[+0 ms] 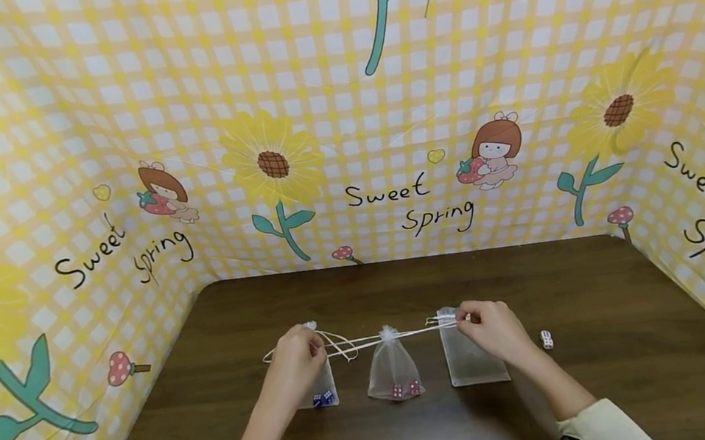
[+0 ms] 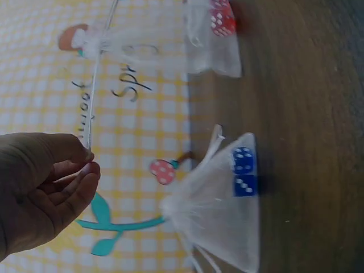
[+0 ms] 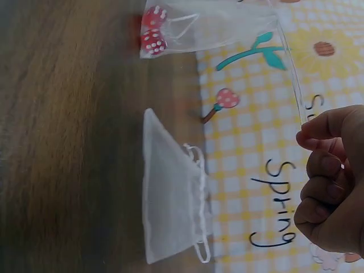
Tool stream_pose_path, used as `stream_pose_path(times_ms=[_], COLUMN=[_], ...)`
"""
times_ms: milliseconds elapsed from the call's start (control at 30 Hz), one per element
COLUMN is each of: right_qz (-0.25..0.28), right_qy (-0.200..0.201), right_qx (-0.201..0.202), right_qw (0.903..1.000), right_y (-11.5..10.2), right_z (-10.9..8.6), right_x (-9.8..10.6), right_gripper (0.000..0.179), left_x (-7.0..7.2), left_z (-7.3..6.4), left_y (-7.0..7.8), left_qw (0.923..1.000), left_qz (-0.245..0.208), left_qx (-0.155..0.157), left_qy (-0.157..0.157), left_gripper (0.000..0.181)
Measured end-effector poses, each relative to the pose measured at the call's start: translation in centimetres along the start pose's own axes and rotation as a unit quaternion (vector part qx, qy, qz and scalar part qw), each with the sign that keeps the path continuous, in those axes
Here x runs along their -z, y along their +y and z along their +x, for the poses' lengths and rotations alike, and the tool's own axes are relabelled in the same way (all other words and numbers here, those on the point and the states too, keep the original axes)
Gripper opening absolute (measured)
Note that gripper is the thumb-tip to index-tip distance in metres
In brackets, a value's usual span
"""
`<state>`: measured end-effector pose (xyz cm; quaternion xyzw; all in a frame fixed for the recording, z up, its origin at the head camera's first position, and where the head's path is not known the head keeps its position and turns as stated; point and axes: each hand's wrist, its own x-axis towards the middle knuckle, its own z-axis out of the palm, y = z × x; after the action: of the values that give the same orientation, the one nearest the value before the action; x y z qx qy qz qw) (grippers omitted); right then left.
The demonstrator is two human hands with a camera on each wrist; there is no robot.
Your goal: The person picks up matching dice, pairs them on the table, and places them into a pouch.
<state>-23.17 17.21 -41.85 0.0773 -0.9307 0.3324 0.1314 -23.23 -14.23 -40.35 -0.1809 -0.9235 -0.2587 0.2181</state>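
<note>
In the head view, a sheer white drawstring pouch (image 1: 390,367) stands in the middle with two red dice (image 1: 397,392) in its bottom. Its neck is gathered tight, and the white drawstring (image 1: 359,345) stretches out taut to both sides. My left hand (image 1: 299,361) pinches the string's left end between thumb and fingertips. At the other side, my right hand (image 1: 492,328) pinches the right end. Partly behind the left hand is a second pouch (image 2: 222,216), its neck gathered, holding blue dice (image 2: 244,170). A flat pouch (image 3: 173,199) lies near the right hand, its cord loosely bunched along the top.
White dice (image 1: 546,339) sit on the dark wood table (image 1: 581,383), right of the right hand. Loose cord loops (image 1: 342,348) from the left pouch lie beside the left hand. A yellow checked cloth (image 1: 337,103) hangs round the table's back and sides.
</note>
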Motion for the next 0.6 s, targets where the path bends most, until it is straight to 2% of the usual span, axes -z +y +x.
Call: stream_pose_path(times_ms=[100, 333, 600], right_qz=[-0.008, -0.026, -0.04], right_qy=[-0.008, -0.005, -0.004], right_qx=[-0.022, -0.065, -0.106], right_qw=[0.9997, 0.9975, 0.9935], right_y=[0.4, 1.7, 2.8], right_z=[0.9, 2.0, 3.2], right_x=[-0.8, -2.3, -4.4], right_gripper=[0.008, 0.009, 0.011], left_x=[-1.0, -3.6, -5.8], left_z=[0.4, 1.1, 1.8], left_y=[-1.0, -2.6, -3.8], left_qw=[1.0, 0.9993, 0.9991], left_qz=[0.007, 0.008, 0.024], left_qx=[0.001, -0.018, -0.007], left_qy=[0.006, 0.033, 0.035], left_gripper=[0.013, 0.01, 0.01])
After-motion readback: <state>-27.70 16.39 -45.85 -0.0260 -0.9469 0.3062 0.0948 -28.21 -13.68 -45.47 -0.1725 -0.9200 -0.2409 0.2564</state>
